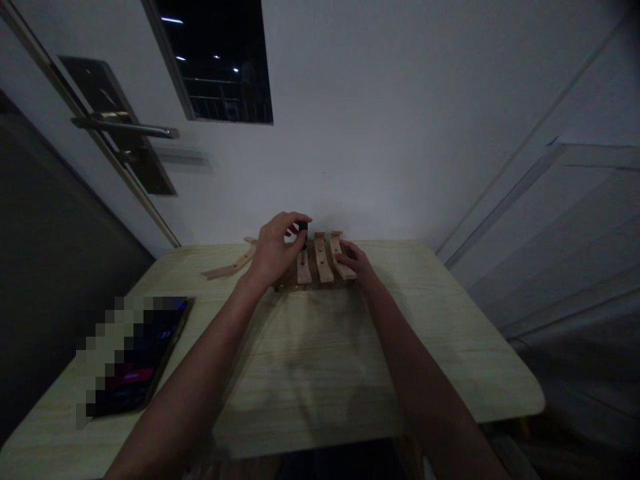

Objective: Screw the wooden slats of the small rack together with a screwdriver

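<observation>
My left hand (277, 247) is closed, pinching a small black-handled tool (303, 227) upright above a wooden strip (303, 271). The tool's lower end is too dark to make out. Two similar bent strips, a middle one (323, 260) and a right one (340, 257), lie beside it, each with dark holes. All three rest on a brown, partly see-through base (293, 280). My right hand (360, 263) grips the right strip and the base's right end, thumb and fingers on the wood. Left of my left hand, another bent wooden strip (227, 270) lies loose on the table.
The light wood-grain table (310, 373) stands against a white door (390, 133) with a metal handle (135, 128) and a dark window (220, 60). A phone with its screen lit (145, 363) lies at the table's left, near my left forearm.
</observation>
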Motion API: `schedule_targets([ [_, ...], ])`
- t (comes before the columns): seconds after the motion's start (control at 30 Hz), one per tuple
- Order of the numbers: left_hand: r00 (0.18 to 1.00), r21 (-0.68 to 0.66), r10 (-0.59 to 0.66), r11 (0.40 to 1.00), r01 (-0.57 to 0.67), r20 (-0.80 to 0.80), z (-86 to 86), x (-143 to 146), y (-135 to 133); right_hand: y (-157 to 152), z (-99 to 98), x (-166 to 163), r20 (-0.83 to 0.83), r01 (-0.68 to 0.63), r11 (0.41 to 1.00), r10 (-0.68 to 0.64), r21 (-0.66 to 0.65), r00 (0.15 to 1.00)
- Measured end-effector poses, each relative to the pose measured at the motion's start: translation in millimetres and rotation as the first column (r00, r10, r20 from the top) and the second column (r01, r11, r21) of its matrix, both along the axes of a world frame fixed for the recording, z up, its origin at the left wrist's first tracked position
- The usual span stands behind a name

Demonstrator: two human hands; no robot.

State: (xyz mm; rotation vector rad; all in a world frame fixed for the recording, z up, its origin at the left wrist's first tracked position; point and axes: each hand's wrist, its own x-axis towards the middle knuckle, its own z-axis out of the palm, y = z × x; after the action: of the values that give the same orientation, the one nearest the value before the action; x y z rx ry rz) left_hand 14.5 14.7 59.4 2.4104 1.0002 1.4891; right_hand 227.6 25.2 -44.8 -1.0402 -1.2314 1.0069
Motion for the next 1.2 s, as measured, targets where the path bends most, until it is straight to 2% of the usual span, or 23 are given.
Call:
schedule_targets([
  [0.2, 1.000, -0.046, -0.015, 0.999, 0.015, -0.014, 1.0, -0.9, -2.0, -1.9, 1.3, 0.4, -0.017, -0.017, 1.000, 0.017, -0.006, 1.000],
  [0.43, 1.000, 0.032, 0.018, 0.999, -0.018, -0.003, 3.0, 0.2, -2.4, -5.5, 4.1, -0.5, -0.002, -0.001, 1.000, 0.001, 0.001, 1.000],
  [0.6, 0.999, 0.013, 0.033, 0.999, -0.033, 0.008, 3.9, -3.0, 1.0, -5.3, 3.2, -0.2, -0.014, -0.017, 1.000, 0.017, 0.003, 1.000],
  [0.8, 0.998, -0.051, -0.059, 0.997, 0.060, 0.023, 0.6, -2.2, 2.4, -3.9, 1.1, 1.1, -0.001, 0.001, 1.000, -0.001, -0.016, 1.000],
  [0.93, 0.999, -0.061, -0.050, 0.997, 0.049, -0.003, -1.2, 0.6, -0.3, -6.0, 2.4, 0.6, -0.015, 0.000, 1.000, 0.000, -0.019, 1.000],
  [1.2, 0.998, 0.039, -0.064, 0.997, 0.064, -0.008, -0.4, -0.3, -1.1, -5.1, 2.3, 0.9, 0.011, -0.035, 0.999, 0.035, 0.003, 0.999],
])
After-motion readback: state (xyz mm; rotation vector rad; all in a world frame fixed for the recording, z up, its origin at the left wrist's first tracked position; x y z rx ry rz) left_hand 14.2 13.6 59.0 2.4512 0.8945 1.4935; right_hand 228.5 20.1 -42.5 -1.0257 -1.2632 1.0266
